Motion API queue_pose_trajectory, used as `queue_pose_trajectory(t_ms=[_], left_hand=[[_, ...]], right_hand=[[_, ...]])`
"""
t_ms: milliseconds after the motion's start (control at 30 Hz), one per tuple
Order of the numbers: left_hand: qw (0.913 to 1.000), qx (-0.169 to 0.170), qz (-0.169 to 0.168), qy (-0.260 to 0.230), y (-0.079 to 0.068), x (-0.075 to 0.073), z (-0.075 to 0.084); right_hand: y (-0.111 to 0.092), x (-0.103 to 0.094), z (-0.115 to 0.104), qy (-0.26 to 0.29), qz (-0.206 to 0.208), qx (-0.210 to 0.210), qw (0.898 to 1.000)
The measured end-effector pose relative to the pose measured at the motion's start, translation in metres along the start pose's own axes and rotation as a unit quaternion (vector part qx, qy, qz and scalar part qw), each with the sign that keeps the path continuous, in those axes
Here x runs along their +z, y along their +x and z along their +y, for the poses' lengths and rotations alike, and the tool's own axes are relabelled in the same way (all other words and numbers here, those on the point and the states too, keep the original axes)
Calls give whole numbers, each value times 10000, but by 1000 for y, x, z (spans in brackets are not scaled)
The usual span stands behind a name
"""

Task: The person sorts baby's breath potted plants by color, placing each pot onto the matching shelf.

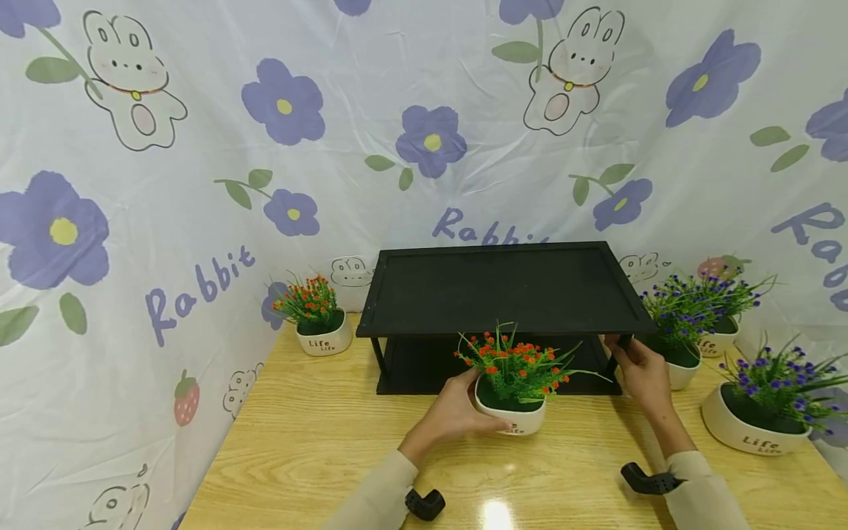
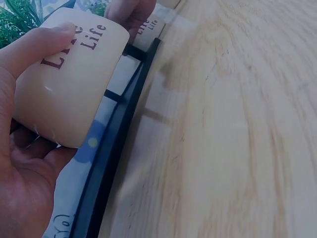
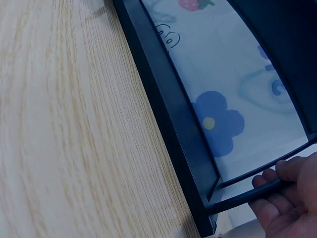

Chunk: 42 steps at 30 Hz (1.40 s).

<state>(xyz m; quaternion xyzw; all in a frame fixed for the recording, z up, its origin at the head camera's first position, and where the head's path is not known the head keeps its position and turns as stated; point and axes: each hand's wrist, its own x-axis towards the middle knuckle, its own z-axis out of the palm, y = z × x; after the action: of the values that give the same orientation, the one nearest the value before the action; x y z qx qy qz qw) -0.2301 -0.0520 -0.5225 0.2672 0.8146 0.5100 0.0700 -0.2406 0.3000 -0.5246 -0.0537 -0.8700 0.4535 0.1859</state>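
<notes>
My left hand (image 1: 456, 409) grips a white oval pot of orange artificial flowers (image 1: 513, 375), thumb across the front and fingers round the far side. The pot (image 2: 81, 94), lettered "Life", shows up close in the left wrist view. It is held in front of a black two-tier shelf (image 1: 503, 291), overlapping the shelf's lower tier in the head view. My right hand (image 1: 645, 374) holds the shelf's front right post (image 3: 242, 199), its fingers curled round it in the right wrist view.
Another orange-flowered pot (image 1: 324, 335) stands left of the shelf. On the right are three purple-flowered pots, the nearest (image 1: 755, 423) close to the table's right edge. Wooden tabletop (image 1: 298, 456) spreads in front; a printed cloth (image 1: 358, 147) hangs behind and at the sides.
</notes>
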Motion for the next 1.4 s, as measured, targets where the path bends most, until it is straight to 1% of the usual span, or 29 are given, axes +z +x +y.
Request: queue_pose_trajectory(t_ms=[133,233,467,633,933,1033,1233,1400], left_hand=[[10000,-19,-4,93,6,8,0],[9999,-78,-21,66,11,13,-1],[9997,-192,31,151,25,25,-6],[9998,-143,5,115,34,31,-9],[9994,-31,84,336,48,37,-11],[9991,-97,114,397,51,39,-11],[9989,-255,195,350,59,42,-13],[9985,-228,252,432,66,44,-16]], right_hand=[[0,0,1,-3,-22,-26,10000],[0,0,2,0,-35,-20,10000],[-1,0,3,45,-85,70,9999],[-2,0,2,120,-156,122,9997],[-1,-1,2,39,-151,129,9998],[0,0,3,21,-164,99,9998],[0,0,4,10,-84,3,10000],[0,0,3,92,-114,122,9998]])
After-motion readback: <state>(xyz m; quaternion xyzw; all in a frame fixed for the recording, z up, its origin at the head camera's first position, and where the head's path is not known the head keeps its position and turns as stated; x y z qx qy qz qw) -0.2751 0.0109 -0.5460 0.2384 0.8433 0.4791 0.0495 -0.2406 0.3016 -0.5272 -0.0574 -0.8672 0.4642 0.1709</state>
